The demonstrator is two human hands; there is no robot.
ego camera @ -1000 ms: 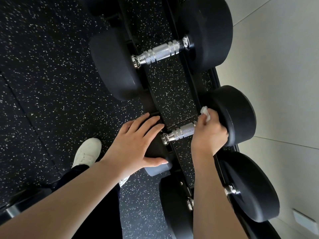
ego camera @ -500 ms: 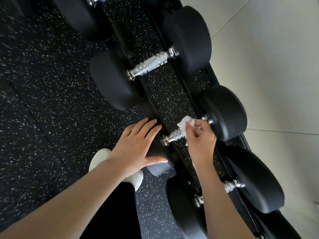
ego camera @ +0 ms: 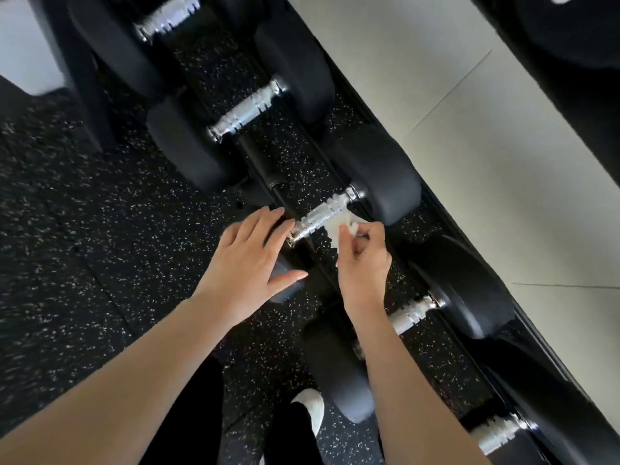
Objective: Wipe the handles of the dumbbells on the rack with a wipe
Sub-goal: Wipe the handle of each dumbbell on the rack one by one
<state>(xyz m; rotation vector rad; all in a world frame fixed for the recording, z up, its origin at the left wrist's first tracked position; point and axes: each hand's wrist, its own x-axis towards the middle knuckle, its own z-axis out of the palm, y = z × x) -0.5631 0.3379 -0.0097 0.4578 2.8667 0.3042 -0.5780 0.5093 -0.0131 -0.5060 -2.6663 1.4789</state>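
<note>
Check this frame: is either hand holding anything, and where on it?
The right hand pinches the white wipe at its bunched upper part, beside the dumbbell handle. The left hand holds nothing, resting flat on the dumbbell's near head.

Glossy ridged metal handle (ego camera: 323,214), matt black heads (ego camera: 380,174), crumpled wipe (ego camera: 337,229)

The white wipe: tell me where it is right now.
In the head view, the crumpled white wipe sits just right of centre, pinched in the right hand, touching the near side of the knurled chrome dumbbell handle.
</note>
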